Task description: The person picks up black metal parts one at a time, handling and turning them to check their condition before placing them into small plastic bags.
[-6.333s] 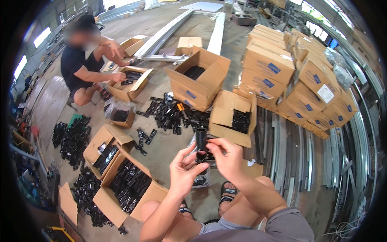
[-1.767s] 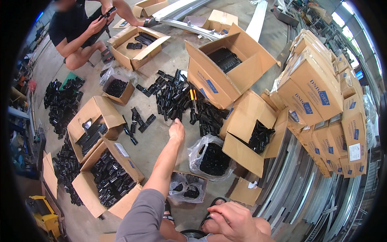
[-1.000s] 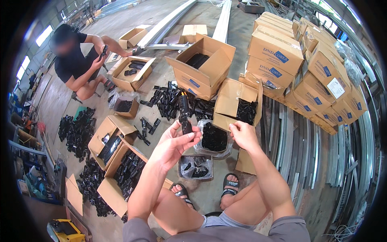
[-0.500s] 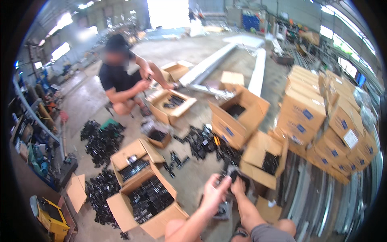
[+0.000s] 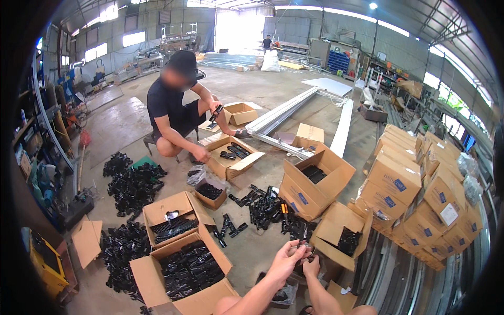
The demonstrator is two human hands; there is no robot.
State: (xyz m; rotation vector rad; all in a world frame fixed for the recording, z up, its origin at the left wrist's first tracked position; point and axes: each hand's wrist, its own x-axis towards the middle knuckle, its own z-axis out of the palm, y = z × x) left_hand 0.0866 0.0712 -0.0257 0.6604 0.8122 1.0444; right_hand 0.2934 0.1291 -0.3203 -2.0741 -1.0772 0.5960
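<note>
My left hand (image 5: pixel 286 261) and my right hand (image 5: pixel 311 267) meet at the lower middle, fingers closed. A small dark part shows between their fingertips; its kind is too small to make out. Just beyond them lies a loose heap of black parts (image 5: pixel 266 209), with a slim orange-handled tool (image 5: pixel 284 209) on it. To the right of my hands an open carton (image 5: pixel 329 258) has black parts inside. Below my hands a clear plastic bag (image 5: pixel 286 294) lies on the floor, partly hidden by my forearms.
Two open cartons of black parts (image 5: pixel 191 270) stand at left, beside dark heaps (image 5: pixel 123 252). A seated co-worker (image 5: pixel 176 107) holds a black part, the other hand at a carton (image 5: pixel 231 167). Stacked cartons (image 5: pixel 394 178) and long metal profiles (image 5: pixel 399 286) fill the right. A white frame (image 5: pixel 286 113) lies beyond.
My view has tilted up, and my hands appear slightly lower, still close together. The co-worker's hands have parted: one holds a black part, the other has dropped to the carton.
</note>
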